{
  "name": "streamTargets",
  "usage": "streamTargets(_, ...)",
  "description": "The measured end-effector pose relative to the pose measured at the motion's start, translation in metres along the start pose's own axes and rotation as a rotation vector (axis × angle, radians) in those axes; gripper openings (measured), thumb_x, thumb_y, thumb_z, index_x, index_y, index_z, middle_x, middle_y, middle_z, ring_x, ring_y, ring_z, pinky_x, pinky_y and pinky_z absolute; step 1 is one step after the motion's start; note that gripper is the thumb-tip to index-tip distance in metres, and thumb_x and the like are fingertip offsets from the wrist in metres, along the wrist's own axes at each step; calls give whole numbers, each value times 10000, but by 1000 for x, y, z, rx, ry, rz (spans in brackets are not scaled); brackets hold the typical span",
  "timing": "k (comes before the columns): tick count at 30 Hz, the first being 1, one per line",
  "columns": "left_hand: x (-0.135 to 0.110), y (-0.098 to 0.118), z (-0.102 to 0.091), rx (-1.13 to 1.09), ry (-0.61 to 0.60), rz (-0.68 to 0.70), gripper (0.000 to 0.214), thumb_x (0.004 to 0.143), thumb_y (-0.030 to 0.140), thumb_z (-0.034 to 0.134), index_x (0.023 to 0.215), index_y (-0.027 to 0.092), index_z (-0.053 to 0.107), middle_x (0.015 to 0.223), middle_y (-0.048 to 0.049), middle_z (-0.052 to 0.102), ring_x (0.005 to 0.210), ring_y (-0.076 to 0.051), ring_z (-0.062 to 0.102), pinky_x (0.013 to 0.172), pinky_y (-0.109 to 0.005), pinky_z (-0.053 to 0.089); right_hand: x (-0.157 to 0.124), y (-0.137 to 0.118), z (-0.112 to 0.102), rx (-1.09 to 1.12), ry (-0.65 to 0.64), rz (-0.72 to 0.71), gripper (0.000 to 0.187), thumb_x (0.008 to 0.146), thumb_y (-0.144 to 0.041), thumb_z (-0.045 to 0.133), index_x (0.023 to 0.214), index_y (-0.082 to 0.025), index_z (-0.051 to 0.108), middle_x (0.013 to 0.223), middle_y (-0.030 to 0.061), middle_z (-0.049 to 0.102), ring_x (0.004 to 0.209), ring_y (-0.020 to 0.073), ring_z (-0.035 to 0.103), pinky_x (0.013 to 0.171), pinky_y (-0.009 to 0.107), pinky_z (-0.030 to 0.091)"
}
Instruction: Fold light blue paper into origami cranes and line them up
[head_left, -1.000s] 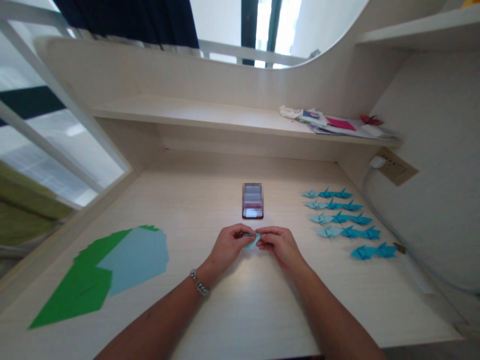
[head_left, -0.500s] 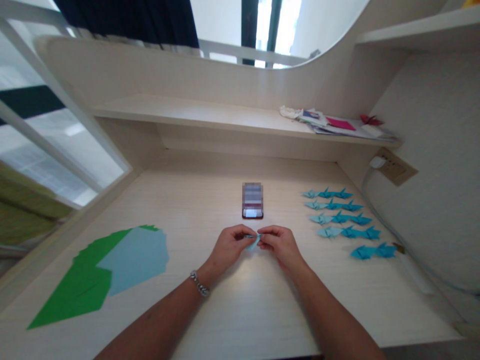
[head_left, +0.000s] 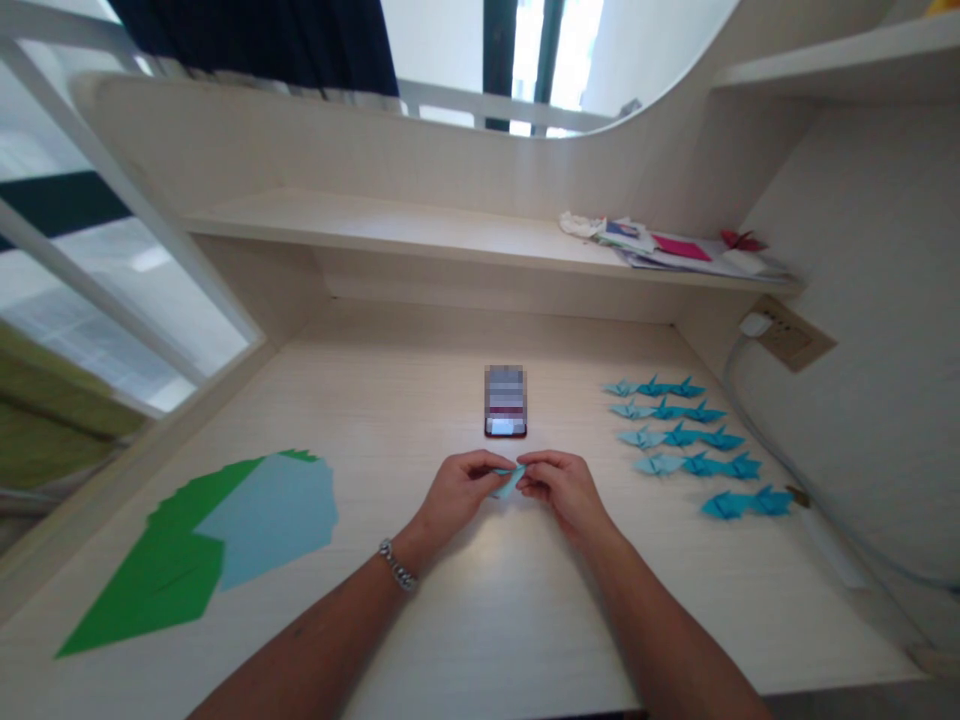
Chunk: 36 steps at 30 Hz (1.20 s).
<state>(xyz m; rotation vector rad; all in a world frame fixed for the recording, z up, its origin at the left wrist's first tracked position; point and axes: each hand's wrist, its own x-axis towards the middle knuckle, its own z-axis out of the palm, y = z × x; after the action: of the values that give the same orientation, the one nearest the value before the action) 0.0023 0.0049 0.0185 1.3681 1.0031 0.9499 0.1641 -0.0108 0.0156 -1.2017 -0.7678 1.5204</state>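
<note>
Just below the frame's centre, your left hand (head_left: 457, 487) and right hand (head_left: 559, 484) both pinch a small light-blue paper piece (head_left: 511, 482). It likely handles as nearly weightless, thin and easily creased; hold it lightly by opposite edges, since hard squeezing could crumple it.

Lt.-blue paper (head_left: 511, 482), folded sm. & partly hidden, slants, pinched betw. L hand (head_left: 459, 492) & R hand (head_left: 561, 490).
</note>
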Motion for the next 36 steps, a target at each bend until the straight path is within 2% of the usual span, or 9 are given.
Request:
streamTargets(7, 1, -1, -2, 30, -26, 9, 161, 742, 247, 639, 832, 154, 734, 789, -69, 717, 697, -165, 625, 661, -276, 486, -1, 0, -1, 30, -18, 8, 234, 591, -251, 707, 788, -126, 717, 627, 60, 688, 562, 141, 622, 570, 255, 510)
streamTargets(14, -1, -4, -1, 71, -59, 55, 165, 737, 257, 648, 842, 159, 730, 802, -72, 720, 727, -180, 637, 698, -299, 497, -1, 3, 0, -79, 3, -40, 322, 527, -346, 793, 758, -134, 718, 647, 40, 679, 518, 115, 579, 541, 254, 484)
streamTargets(19, 0, -1, -1, -51, -51, -49, 172, 714, 247, 665, 842, 142, 711, 764, -65, 706, 666, -157, 627, 638, -283, 514, 2, 7, -2, -115, 18, -74, 308, 542, -335, 786, 766, -133, 719, 630, 36, 676, 512, 117, 578, 540, 256, 483)
streamTargets(28, 1, -8, -3, -346, -96, -161, 212, 735, 221, 612, 903, 125, 699, 847, -95, 699, 755, -187, 647, 676, -331, 543, 4, 7, -3, -156, 60, -112, 314, 560, -344, 773, 783, -129, 717, 611, 37, 671, 501, 126, 583, 521, 260, 491)
streamTargets(36, 1, 1, 0, -112, -47, -163, 254, 723, 309, 669, 884, 115, 695, 752, -85, 703, 644, -155, 633, 610, -283, 530, 7, 11, -5, -214, 64, -150, 311, 580, -356, 757, 789, -130, 709, 625, 44, 676, 505, 138, 598, 528, 273, 505)
